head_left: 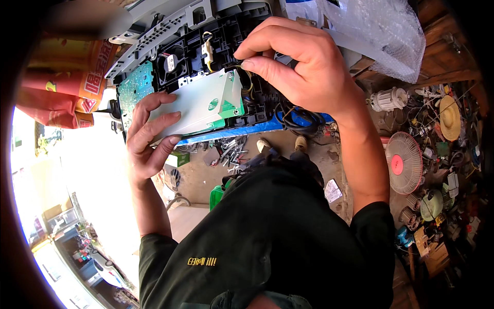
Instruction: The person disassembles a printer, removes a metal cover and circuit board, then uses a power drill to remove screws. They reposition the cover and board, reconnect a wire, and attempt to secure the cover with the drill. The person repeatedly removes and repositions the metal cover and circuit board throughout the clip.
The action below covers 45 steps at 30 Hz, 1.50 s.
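An opened appliance with a black plastic chassis (229,31) lies before me, holding a fan (170,64), a white connector with yellow wires (207,50) and a teal circuit board (136,82). My left hand (152,131) grips a pale metal cover (198,100), fingertips on its top and thumb at its near edge. A green board shows under the cover's right end. My right hand (303,72) is pinched over the cover's upper right corner, beside dark and yellow wires (248,85); what its fingertips hold is too small to make out.
The appliance sits on a blue-edged support (221,135) with coiled black cables (293,116) and bubble wrap (386,41) at its right. Loose tools (231,152) lie on the floor below. A pink-centred fan (404,162), motors (388,98) and parts crowd the right; red-orange sacking (62,82) is at upper left.
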Available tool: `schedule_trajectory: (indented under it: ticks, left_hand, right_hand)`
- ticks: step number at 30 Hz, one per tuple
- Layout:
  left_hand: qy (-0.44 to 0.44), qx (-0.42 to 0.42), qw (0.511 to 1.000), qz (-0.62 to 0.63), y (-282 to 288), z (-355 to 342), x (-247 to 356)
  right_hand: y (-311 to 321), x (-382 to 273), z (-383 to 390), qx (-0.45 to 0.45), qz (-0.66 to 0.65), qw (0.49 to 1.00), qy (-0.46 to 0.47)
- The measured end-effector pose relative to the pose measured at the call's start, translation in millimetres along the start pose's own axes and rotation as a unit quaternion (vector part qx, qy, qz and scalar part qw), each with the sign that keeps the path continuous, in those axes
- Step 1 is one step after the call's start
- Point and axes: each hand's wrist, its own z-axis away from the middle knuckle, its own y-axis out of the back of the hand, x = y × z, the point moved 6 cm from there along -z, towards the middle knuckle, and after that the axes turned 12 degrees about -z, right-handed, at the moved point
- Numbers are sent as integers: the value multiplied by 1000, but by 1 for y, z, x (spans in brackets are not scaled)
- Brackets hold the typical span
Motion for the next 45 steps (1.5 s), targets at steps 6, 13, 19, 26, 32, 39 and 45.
schedule_trajectory:
  ticks: [6, 13, 19, 26, 32, 39, 45]
  left_hand:
    - [-3, -9, 1000, 2, 0, 1, 1]
    - [-10, -16, 1000, -1, -1, -1, 1]
    - [-11, -13, 1000, -7, -2, -2, 1]
    - [-18, -17, 1000, -15, -3, 0, 1]
    - [-15, -19, 999, -22, -3, -1, 2]
    - [-18, -24, 999, -29, -4, 1, 1]
    - [-22, -16, 998, -52, -4, 2, 3]
  right_hand:
    - [6, -3, 29, -83, -12, 996, -38]
    - [-6, -2, 31, -130, 19, 991, -7]
    - [-8, -3, 24, -196, 77, 977, -34]
    - [-12, -1, 24, -237, 107, 964, -61]
    - [-14, -18, 17, -307, 189, 932, -37]
    - [-19, -19, 13, -373, 198, 905, -58]
    - [-20, -17, 18, -332, 214, 917, -47]
